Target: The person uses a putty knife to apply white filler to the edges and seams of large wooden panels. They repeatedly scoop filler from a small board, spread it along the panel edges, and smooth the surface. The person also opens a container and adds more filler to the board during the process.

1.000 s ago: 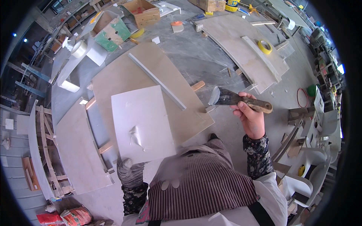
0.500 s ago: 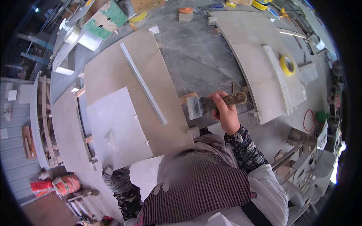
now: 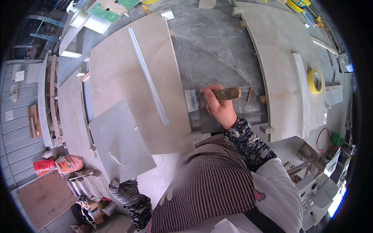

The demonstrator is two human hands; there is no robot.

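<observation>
The right hand (image 3: 220, 108) gripped a scraper (image 3: 211, 97) tight, its blade on the grey slab (image 3: 217, 46); scraping looked barely begun. The left hand was out of view.

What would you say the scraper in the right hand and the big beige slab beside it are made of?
Scraper: apparently a worn brown wooden handle and a flat grey metal blade, dull and smeared. Slab: probably polished stone or ceramic, smooth beige with faint veining and a soft sheen.

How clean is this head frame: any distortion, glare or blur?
Head view: strong fisheye, slab edges bow toward a black rim; bright daylight glares at the lower right; right hand and scraper fairly sharp; the striped apron looks soft.
</observation>
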